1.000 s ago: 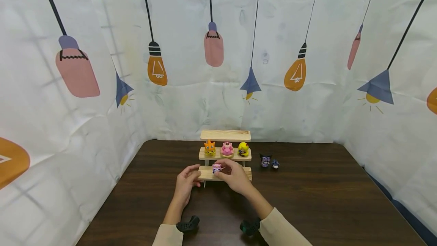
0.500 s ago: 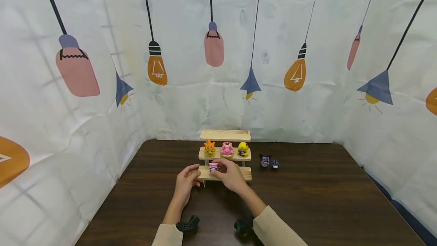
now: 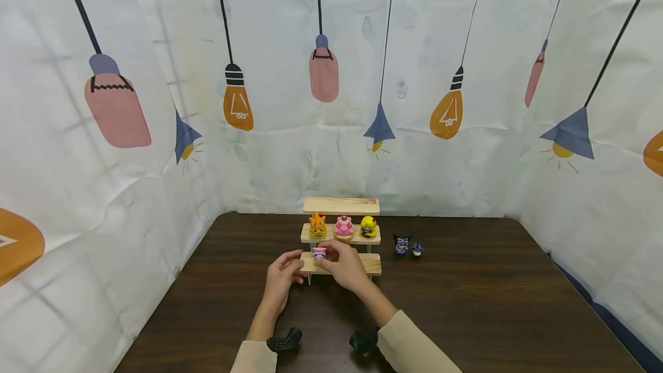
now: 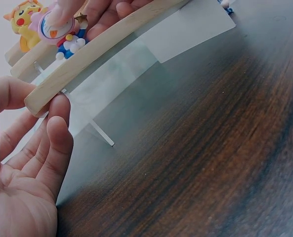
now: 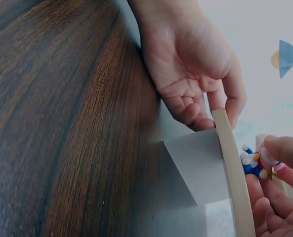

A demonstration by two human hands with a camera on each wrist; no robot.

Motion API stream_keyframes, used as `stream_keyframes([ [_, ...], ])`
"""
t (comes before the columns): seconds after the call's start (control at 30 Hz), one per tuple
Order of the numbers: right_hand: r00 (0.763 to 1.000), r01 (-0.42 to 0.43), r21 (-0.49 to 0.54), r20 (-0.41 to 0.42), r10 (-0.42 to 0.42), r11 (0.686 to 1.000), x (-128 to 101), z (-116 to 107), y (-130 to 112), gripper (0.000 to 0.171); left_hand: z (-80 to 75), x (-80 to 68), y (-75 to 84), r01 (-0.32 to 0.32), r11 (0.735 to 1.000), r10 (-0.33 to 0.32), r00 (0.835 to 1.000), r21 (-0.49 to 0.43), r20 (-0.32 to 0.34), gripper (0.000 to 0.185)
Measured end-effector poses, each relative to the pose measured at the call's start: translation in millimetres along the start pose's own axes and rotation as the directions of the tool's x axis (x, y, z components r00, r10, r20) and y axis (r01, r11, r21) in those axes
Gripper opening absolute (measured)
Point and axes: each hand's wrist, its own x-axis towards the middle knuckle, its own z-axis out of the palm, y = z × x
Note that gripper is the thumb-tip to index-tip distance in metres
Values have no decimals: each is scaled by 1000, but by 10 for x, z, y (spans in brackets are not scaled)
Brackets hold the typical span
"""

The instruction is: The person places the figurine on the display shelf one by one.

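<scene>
Three wooden tiers make up the small display stand (image 3: 341, 206) at the far middle of the dark table (image 3: 466, 304), close to the back edge. The left hand (image 3: 282, 275) has its grip on the left end of the lowest shelf (image 3: 370, 264): in the left wrist view the thumb lies over the end and the fingers (image 4: 57, 133) curl under it, apparently to steady the light stand. The right hand (image 3: 344, 263) pinches a small pink-and-blue cat figurine (image 3: 319, 253) between thumb and fingertips, holding it on or just above that lowest shelf near its left end; whether its base has touched the wood cannot be told. The right wrist view shows the toy (image 5: 255, 162) just behind the shelf's front edge, the fingertips closed on its head so it stands upright.

On the middle shelf sit an orange figurine (image 3: 317, 225), a pink figurine (image 3: 344, 227) and a yellow figurine (image 3: 368, 226), spaced evenly in a row facing forward. The top shelf carries nothing visible. Two more small toys, a dark purple figurine (image 3: 401, 243) and a smaller blue figurine (image 3: 416, 249), stand on the table just right of the stand.
</scene>
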Motion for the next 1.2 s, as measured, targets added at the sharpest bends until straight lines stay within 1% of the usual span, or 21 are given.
stream_keyframes([
  [0.2, 1000, -22, -7, -12, 22, 1000, 18, 30, -20, 31, 2, 1, 1, -16, 1000, 16, 1000, 11, 6, 37],
  [0.47, 999, -25, 13, -31, 25, 1000, 29, 69, -51, 30, 9, -10, 41, 0, 1000, 0, 1000, 1, 1, 37],
  [0.7, 998, -47, 6, -45, 47, 999, 43, 113, -27, 29, 0, -7, 34, 7, 1000, -7, 1000, 3, -1, 36],
  [0.97, 997, -55, 12, -53, 55, 998, 35, 112, -27, 29, 1, -8, 39, 14, 1000, -14, 1000, -3, 0, 36],
  [1.2, 997, -63, 25, -52, 64, 998, 27, 113, -21, 30, 3, -7, 12, -18, 1000, 18, 1000, 5, 12, 38],
])
